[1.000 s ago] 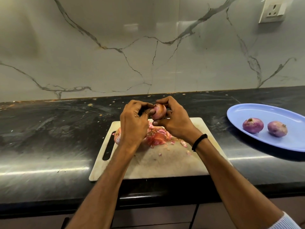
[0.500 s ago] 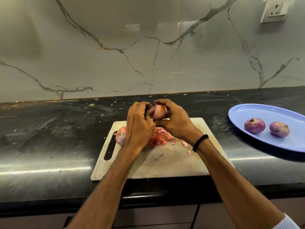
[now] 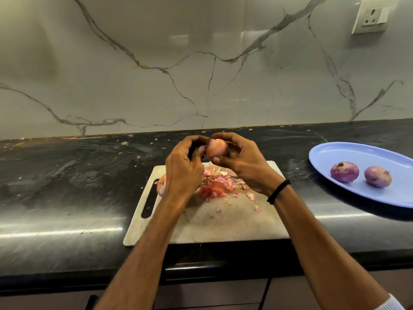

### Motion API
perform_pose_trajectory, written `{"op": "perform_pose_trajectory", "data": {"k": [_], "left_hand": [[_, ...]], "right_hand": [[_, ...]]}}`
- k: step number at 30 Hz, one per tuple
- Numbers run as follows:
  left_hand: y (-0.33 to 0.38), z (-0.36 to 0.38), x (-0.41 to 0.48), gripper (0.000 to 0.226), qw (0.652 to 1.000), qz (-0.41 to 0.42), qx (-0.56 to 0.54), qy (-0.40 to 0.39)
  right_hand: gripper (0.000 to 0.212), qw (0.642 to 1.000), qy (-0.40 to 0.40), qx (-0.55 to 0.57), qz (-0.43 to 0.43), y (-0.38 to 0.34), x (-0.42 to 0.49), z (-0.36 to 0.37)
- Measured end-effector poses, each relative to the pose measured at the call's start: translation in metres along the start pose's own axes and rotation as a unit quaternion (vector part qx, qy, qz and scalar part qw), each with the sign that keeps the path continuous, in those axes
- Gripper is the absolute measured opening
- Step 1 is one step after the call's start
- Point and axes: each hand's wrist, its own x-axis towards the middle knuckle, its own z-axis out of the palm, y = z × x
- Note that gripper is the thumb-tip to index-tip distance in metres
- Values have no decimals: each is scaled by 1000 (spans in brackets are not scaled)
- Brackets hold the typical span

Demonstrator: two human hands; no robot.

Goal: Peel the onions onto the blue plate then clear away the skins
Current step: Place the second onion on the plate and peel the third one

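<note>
My right hand (image 3: 242, 166) grips a small pinkish onion (image 3: 217, 147) above the far edge of the pale cutting board (image 3: 223, 224). My left hand (image 3: 183, 168) is curled against the onion's left side, its fingertips pinching at the skin there. A heap of pink onion skins (image 3: 218, 183) lies on the board under my hands. Another unpeeled onion (image 3: 161, 184) sits on the board, mostly hidden behind my left wrist. The blue plate (image 3: 335, 153) at the right holds two peeled purple onions (image 3: 344, 172) (image 3: 377, 176).
The board lies on a black stone counter (image 3: 67, 186) with crumbs scattered near the back. A marble-patterned wall (image 3: 201, 63) rises behind, with a socket (image 3: 372, 16) at the upper right. The counter's front edge runs just below the board.
Both hands stay above the board with the onion. The onion has turned a little in my right hand and my left fingers have shifted on its skin.
</note>
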Motion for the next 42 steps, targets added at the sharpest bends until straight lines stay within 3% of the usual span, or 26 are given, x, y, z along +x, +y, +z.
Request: {"op": "perform_pose_trajectory", "data": {"k": [4,11,18,23,27,30,37,42], "left_hand": [[2,2,1,23,999,-21,-28,-13],[4,3,0,18,992,-99,-63,36],[7,3,-1,13,988,-119,-75,62],[5,9,-3,12,991,-81,-24,101],[5,19,-10,14,997,-5,25,76],[4,19,-9,11,999,-13,10,47],[0,6,-1,13,996,-70,-41,39],[2,4,0,10,993,-87,-78,23]], "right_hand": [[65,996,38,-81,-27,2,1,4],[63,987,63,-134,-54,4,1,10],[59,979,75,-169,-89,5,-2,15],[58,976,106,-163,-100,7,-1,20],[51,973,112,-172,-106,5,-1,22],[54,975,99,-175,-92,5,0,20],[55,998,47,14,-43,-3,-1,8],[66,993,73,-70,-66,1,1,8]]}}
